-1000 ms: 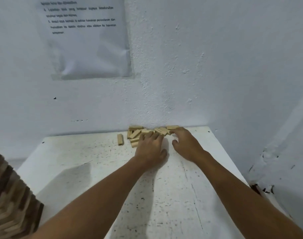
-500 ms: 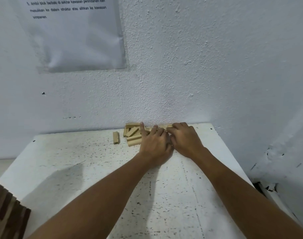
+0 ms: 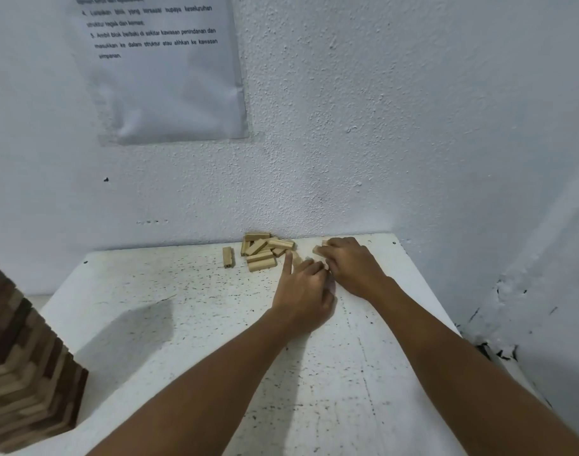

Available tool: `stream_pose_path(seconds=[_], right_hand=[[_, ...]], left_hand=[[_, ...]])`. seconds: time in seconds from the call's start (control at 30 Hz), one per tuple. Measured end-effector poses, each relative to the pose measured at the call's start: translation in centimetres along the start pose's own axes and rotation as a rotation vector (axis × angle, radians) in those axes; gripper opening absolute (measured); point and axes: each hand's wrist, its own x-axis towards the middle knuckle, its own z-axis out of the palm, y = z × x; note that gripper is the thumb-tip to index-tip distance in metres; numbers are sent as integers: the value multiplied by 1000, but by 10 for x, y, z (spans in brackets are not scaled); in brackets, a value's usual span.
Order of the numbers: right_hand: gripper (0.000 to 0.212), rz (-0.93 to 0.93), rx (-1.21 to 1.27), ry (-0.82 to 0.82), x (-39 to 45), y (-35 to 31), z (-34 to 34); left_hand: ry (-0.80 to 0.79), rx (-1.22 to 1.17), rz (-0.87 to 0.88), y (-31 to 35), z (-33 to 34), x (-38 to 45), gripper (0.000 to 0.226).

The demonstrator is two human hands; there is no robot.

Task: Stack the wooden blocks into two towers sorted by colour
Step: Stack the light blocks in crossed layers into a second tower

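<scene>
a: both hands out at the far edge of the white table point(image 3: 189, 324), hard by the wall. why there?

b: that's where the pale blocks point(image 3: 261, 251) got dumped, loose heap touching the wall line, one stray block point(image 3: 228, 257) standing apart on its left. looks like gathering light ones for a light tower, my guess.

a: left hand point(image 3: 303, 291)?

b: palm down just right of the heap, index finger stuck out and touching a block at the heap's near right corner, other fingers curled under. can't tell if they pinch anything, knuckles hide it.

a: right hand point(image 3: 352, 264)?

b: fingers curled over a small block point(image 3: 319, 251) at its fingertips, right of the heap. looks like a pinch on it, but the contact side is hidden, so a judgement.

a: hands touching each other?

b: yes, side by side, thumbs area pressed close. probably squaring blocks between them.

a: so blocks vs grip?

b: main heap sits left of and beyond both hands, not held. only the bit at the right fingertips is in a grip.

a: other tower?

b: tall mixed dark and light stack point(image 3: 24, 383) at near left, well apart, blurry. sorting looks early.
</scene>
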Motion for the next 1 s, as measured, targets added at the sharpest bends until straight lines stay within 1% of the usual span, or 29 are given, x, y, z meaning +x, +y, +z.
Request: stream_pose_path(seconds=[0.03, 0.13, 0.17, 0.27, 0.33, 0.43, 0.5, 0.57, 0.73, 0.87, 1.0], right_hand=[[40, 15, -28, -2, -4, -2, -2], [40, 50, -90, 4, -13, -7, -9], [40, 53, -104, -3, -17, -9, -11], [41, 41, -134, -22, -28, -12, -14], [48, 39, -113, -30, -31, -10, -15], [57, 66, -36, -161, -26, -8, -18], [52, 66, -30, -205, -24, -11, -15], [45, 81, -59, -146, -25, -15, -12], [40, 77, -138, -18, -51, -26, -7], [36, 24, -77, -1, -91, -35, -12], [34, 18, -2, -9, -136, -49, -21]], left_hand=[[-6, -11, 7, 1, -2, -2, 51], [-7, -44, 31, 4, -6, -6, 36], [-6, -57, 41, 5, -8, -8, 35], [23, -113, 47, 14, -12, -21, 41], [39, -142, 45, 19, -15, -31, 47], [7, -153, 28, 24, -20, -43, 42], [-7, -173, 8, 27, -23, -53, 38], [8, -199, 3, 29, -26, -62, 37], [58, -262, -15, 35, -31, -79, 29], [120, -298, -21, 39, -29, -96, 21], [119, -343, -8, 43, -32, -115, 19]])
